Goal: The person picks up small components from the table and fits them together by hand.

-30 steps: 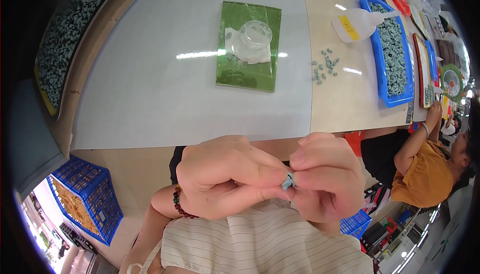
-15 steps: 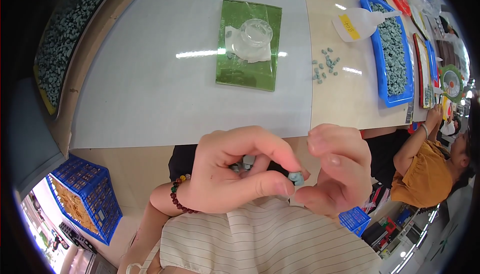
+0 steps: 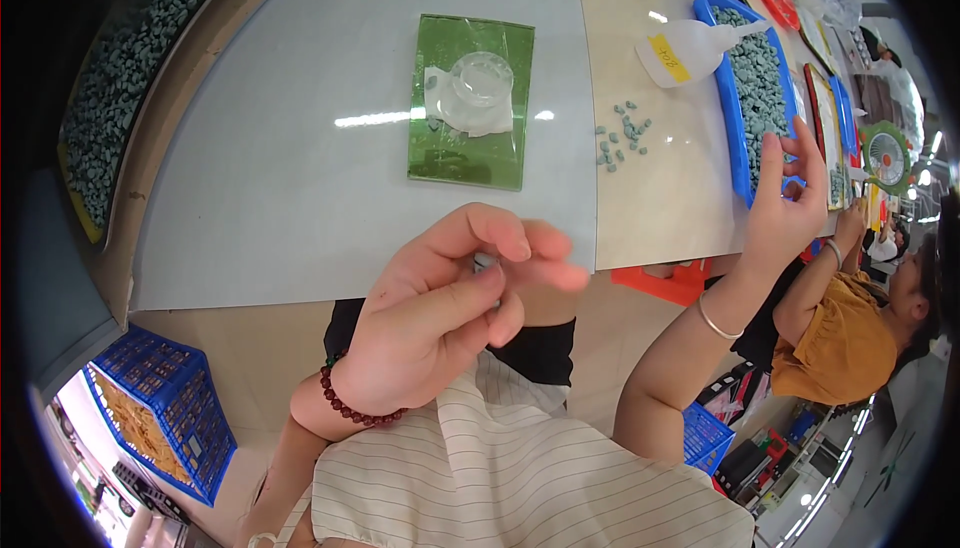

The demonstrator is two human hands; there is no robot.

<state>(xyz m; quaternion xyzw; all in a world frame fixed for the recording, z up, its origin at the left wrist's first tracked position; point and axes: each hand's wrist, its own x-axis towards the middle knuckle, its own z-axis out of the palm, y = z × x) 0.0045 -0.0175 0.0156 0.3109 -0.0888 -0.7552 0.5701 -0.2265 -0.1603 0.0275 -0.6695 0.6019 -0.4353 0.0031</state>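
Observation:
My left hand (image 3: 440, 308), a beaded bracelet at its wrist, is raised in front of the table's near edge. Its fingers curl around a small blue-green stone (image 3: 485, 262), seen in part between thumb and fingers; the rest of the palm's inside is hidden. Farther right, my right hand (image 3: 790, 188) reaches to the near end of a blue tray (image 3: 738, 148) full of blue-green stones (image 3: 757, 73). Its thumb and fingers are apart, and I see nothing between them.
A green board (image 3: 465, 163) on the table bears a white sheet and a clear round cup (image 3: 482, 80). Loose stones (image 3: 625, 133) lie between board and tray, near a squeeze bottle (image 3: 685, 53). A blue crate (image 3: 205, 418) stands at left; a person (image 3: 840, 348) sits at right.
My right hand has left the left hand and swung right to the blue tray. My left hand has moved slightly up and left, its fingertips shifting. The view has turned a little.

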